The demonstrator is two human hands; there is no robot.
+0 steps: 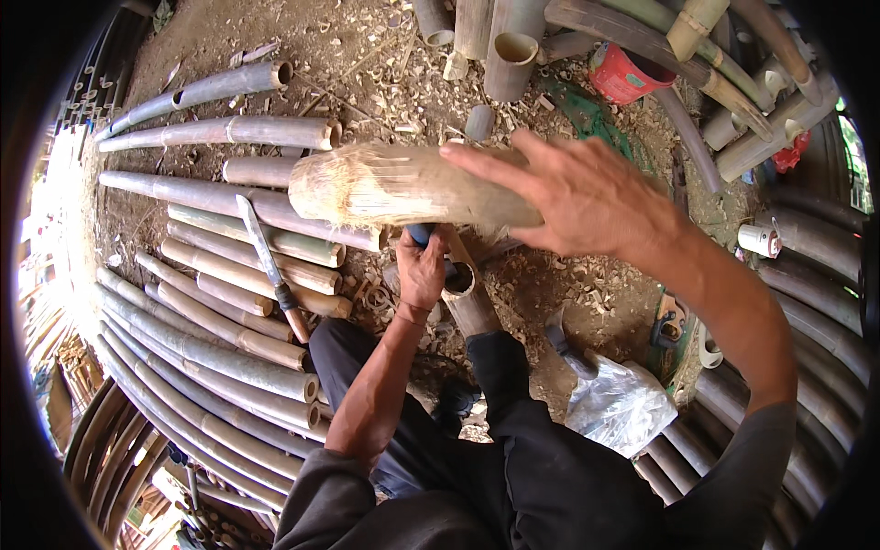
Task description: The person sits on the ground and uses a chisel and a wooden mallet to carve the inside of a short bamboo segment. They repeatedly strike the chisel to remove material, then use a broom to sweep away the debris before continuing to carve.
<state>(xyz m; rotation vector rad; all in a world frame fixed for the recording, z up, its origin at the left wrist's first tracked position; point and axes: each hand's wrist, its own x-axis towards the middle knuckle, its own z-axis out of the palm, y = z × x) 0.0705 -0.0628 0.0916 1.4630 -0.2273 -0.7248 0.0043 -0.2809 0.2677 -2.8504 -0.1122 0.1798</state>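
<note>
A thick bamboo piece (412, 188) lies across the middle of the view, its left end pale and frayed into fibres. My right hand (582, 197) spans its right end, thumb at the near edge and fingers stretched over the far side. Below the bamboo, my left hand (423, 266) is closed round a dark blue handle (421, 233); whatever it belongs to is hidden behind the bamboo. Close by my left hand, a hollow bamboo tube (469, 302) stands before my knee, its open end up.
Bamboo poles (229, 357) lie in rows on my left, a long knife (261, 243) resting on them. Chips litter the ground. A red bucket (623, 75) and bamboo offcuts (509, 64) stand ahead. On my right are a plastic bag (623, 408), a dark-handled blade (566, 344) and more poles (816, 321).
</note>
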